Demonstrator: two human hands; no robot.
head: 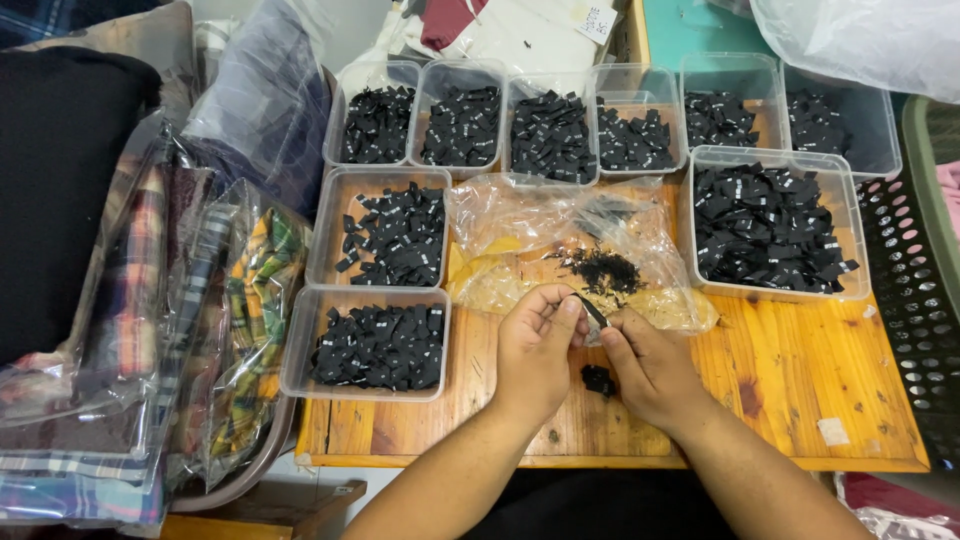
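Note:
My left hand [533, 350] and my right hand [650, 368] meet over the wooden table [800, 390], pinching one small black fabric label [590, 311] between their fingertips. A few more black labels [598, 380] lie on the wood just below my hands. Right behind my fingers lies a crumpled clear plastic bag [520, 235] with a small heap of loose black labels [603, 268] on it.
Several clear plastic tubs of black labels surround the bag: a row at the back [553, 135], two at the left [380, 345], a large one at the right [768, 225]. Bagged plaid fabric [215, 330] piles up at the left. A black perforated basket [915, 300] stands at the right.

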